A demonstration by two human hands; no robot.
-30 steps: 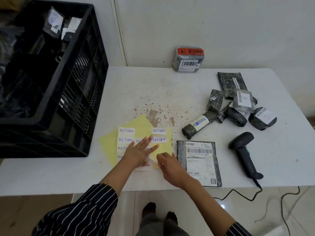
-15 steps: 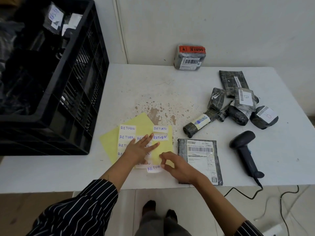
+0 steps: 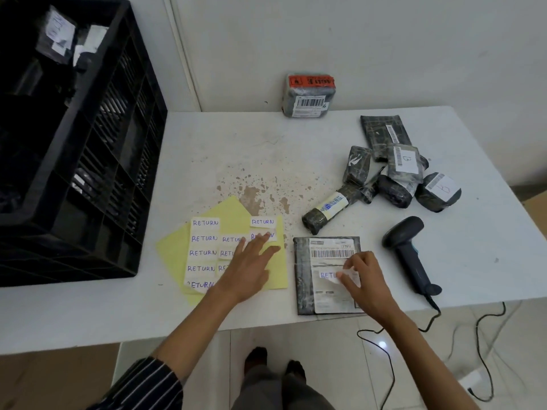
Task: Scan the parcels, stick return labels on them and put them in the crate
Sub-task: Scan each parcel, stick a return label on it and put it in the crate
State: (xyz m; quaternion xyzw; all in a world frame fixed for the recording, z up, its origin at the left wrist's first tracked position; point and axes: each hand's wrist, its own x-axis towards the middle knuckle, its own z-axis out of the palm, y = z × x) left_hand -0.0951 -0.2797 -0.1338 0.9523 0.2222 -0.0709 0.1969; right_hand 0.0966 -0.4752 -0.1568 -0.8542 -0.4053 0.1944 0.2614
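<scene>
Since half a second ago, right hand [image 3: 365,279] has crossed from the near edge of the yellow sheet [image 3: 174,250] to the flat parcel [image 3: 303,276], bringing the peeled return label [image 3: 328,275] with it. Label now lies over the middle of the parcel's white shipping slip [image 3: 328,303], below the barcode. "RET" is legible, the rest is under the hand.

Right fingers [image 3: 359,261] curled, pinching the label's right end. I cannot tell whether the label is stuck down or only touching the slip.

Left hand [image 3: 247,270] has not moved: palm down on the yellow sheet, fingers straight and spread, gripping nothing, pressing the sheet to the bench [image 3: 207,149]. Its fingertips reach the lower of the two labels in the sheet's right column. More handwritten RETURN labels sit in columns on the sheet, several partly covered by this hand.

Flat parcel lies at the near edge of the bench, just beside the sheet on its right.

Scanner [image 3: 410,253] lies on its side right of the parcel, its cable [image 3: 393,380] dropping over the bench edge to the floor.

Beyond the parcel:
- roll parcel [image 3: 328,210] with a pale band
- pile of parcels [image 3: 396,173], dark-wrapped and touching one another, at far right
- boxed parcel [image 3: 309,96] with orange tape at the far edge, against the wall

Black crate [image 3: 88,173] at the bench's left end, with dark labelled parcels inside.
</scene>
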